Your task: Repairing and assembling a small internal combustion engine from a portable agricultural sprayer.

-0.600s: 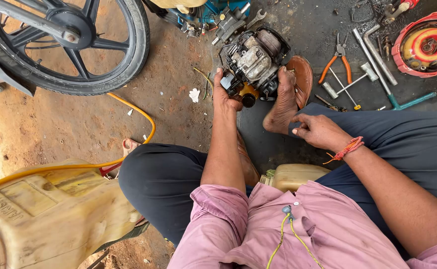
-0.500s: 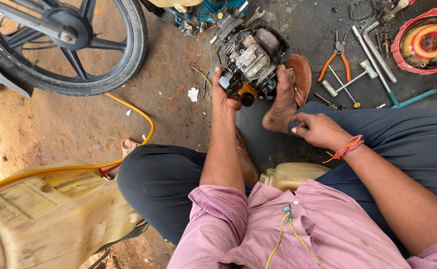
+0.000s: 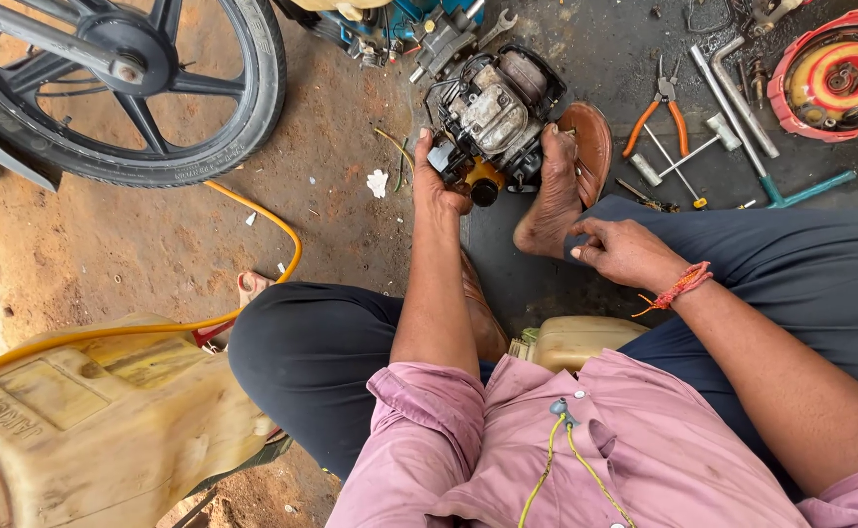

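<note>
Pliers lie beside engine; left hand grips it, right hand rests loosely curled, empty.

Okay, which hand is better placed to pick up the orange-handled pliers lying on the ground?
Probably the right hand: it rests free on the trouser leg, on the same side as the orange-handled pliers. The left hand is busy gripping the small engine.

A big yellowish plastic jug lies near left, with raised lettering moulded into its side. A smaller yellowish canister stands near centre, between the knees. No signs or screens.
</note>
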